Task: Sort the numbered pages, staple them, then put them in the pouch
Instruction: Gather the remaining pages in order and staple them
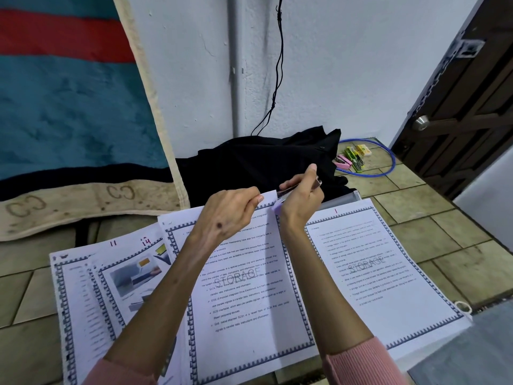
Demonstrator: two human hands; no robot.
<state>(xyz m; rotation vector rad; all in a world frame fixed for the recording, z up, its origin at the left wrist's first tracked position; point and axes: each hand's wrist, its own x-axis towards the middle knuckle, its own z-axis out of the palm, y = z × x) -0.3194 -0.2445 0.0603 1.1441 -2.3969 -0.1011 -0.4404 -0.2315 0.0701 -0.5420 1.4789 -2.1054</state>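
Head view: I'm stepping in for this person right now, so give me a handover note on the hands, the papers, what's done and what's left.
Left hand: pinching the top corner of the middle stack.
Right hand: gripping a stapler with its mouth at that same corner.
Page marked 1 lies to the right; pages marked 11 and 14 lie to the left, apart from the middle stack.
Spare staplers sit beyond the black cloth.
Done: pages laid out; stapling in progress.
Left: finish stapling, then pouch them. Whether a staple is already in, I can't tell.

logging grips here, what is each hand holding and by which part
The left hand pinches the top right corner of the middle white printed page. The right hand grips a lilac-and-metal stapler around its body.
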